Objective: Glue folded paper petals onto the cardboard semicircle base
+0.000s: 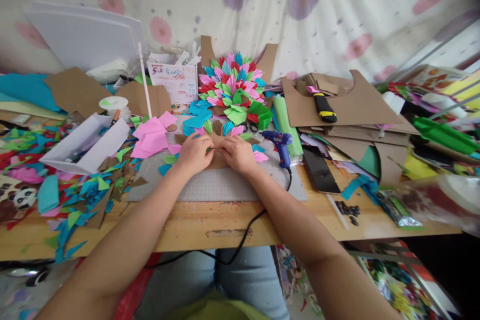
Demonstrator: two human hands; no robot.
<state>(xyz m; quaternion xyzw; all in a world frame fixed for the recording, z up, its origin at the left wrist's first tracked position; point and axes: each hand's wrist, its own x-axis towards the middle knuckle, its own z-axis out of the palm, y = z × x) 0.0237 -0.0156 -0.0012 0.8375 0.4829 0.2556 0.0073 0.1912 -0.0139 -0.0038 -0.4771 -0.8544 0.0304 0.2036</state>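
Note:
My left hand (195, 153) and my right hand (237, 153) meet over a brown cardboard piece (219, 162). Their fingertips are pinched close together; a thin bit, partly greenish, shows between them, too small to name. Fanned, pleated paper petals (217, 128) in brown, blue, pink and green line the cardboard's far edge and sides. The cardboard lies on a grey cutting mat (225, 185). Right of my right hand, a blue glue gun (279, 145) rests on the mat with its black cord trailing to the front. Pink paper pieces (150, 139) lie to the left.
Behind the mat stands a colourful petal-covered piece (233, 80). A white open box (80, 146) sits among paper scraps (92, 192) on the left. Rightward are a phone (320, 169), stacked cardboard (337, 105) with a yellow-black cutter (324, 106), and small dark beads (348, 210).

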